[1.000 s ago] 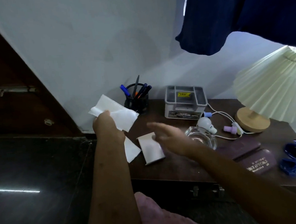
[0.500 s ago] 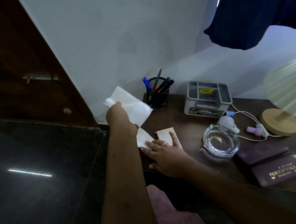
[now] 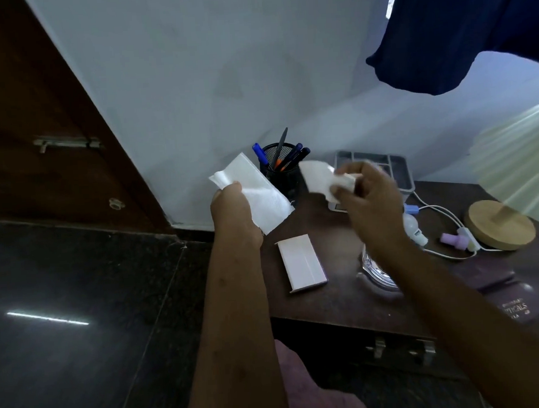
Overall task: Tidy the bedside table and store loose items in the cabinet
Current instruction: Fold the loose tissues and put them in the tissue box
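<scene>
Two paper pieces were held above the bedside table [image 3: 340, 297]: the left hand [image 3: 230, 206] pinched a folded sheet [image 3: 258, 192] left of the pen holder [image 3: 280, 171]; the right hand [image 3: 365, 194] gripped a scrap [image 3: 318, 177] right of it. Light, limp and easily creased, such paper likely handles best pinched at an edge.

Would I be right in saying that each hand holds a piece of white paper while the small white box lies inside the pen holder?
Not quite: the head view shows the small white box lying flat on the bedside table, in front of the pen holder. The left hand and right hand do each hold white paper.
</scene>
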`<state>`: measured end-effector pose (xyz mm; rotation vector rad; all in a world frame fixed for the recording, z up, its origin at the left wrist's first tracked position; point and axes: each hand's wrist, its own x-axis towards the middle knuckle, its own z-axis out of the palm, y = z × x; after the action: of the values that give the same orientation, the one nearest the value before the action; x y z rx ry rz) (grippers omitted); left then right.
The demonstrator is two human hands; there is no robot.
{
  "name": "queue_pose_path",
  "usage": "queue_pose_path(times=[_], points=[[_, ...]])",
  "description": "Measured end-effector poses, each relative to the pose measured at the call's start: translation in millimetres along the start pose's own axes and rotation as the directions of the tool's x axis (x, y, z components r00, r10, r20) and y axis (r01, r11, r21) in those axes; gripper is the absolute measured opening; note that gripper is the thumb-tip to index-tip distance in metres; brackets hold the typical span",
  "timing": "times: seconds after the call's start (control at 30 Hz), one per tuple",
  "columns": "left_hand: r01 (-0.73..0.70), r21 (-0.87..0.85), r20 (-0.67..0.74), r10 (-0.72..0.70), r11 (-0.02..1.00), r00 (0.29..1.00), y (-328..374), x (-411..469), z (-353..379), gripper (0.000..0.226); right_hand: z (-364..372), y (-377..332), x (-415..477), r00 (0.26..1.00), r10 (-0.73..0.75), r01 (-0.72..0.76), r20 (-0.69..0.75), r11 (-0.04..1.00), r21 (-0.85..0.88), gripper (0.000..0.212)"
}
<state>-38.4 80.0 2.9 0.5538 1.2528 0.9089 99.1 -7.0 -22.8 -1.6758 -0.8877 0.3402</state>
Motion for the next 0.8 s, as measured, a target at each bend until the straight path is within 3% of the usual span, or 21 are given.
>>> queue_pose_path(times=[0.1,0.17,0.3,0.37,0.47,0.57,0.67,0.8], points=[[0.003,0.008,0.055,-0.003,1.0,0.998,-11.0,-1.6,10.5,0.016,-9.2,-26.0,-0.7,1.0,0.006,-0.007,0.003,0.94,0.342,0.04],[0.001,0.033,0.123,-0.005,0.999,0.992,-22.2,-4.7,22.7,0.032,-10.9,-34.5,-2.1,0.999,-0.016,-0.003,0.039,0.895,0.447,0.046],[0.105,0.05,0.204,-0.113,0.993,0.972,-35.6,-19.2,48.1,0.038,-11.5,-27.6,-3.7,0.998,0.027,-0.041,0.053,0.955,0.294,0.034],[0.16,-0.048,0.323,-0.136,0.986,0.937,-39.0,-22.4,56.2,0.042,-13.4,-20.1,-3.9,0.996,0.08,-0.086,0.035,0.967,0.239,0.027],[0.212,-0.181,0.451,-0.11,0.96,0.886,-41.1,-23.9,60.8,0.058,-16.1,-11.2,-3.3,0.999,0.018,-0.013,-0.049,0.995,0.098,0.016],[0.149,-0.128,0.47,-0.072,0.981,0.88,-43.2,-22.7,63.1,0.061,-14.5,-7.2,-4.7,0.985,-0.052,0.051,-0.164,0.999,-0.01,0.011],[0.109,-0.058,0.47,-0.069,0.992,0.88,-48.2,-26.7,66.7,0.059,-14.3,-5.0,-5.6,0.963,-0.051,0.054,-0.263,0.999,0.005,0.013],[-0.008,0.017,0.461,-0.001,1.0,0.887,-57.6,-26.8,68.6,0.027,-16.8,-4.1,-4.5,0.937,-0.098,0.083,-0.334,0.995,-0.057,0.018]])
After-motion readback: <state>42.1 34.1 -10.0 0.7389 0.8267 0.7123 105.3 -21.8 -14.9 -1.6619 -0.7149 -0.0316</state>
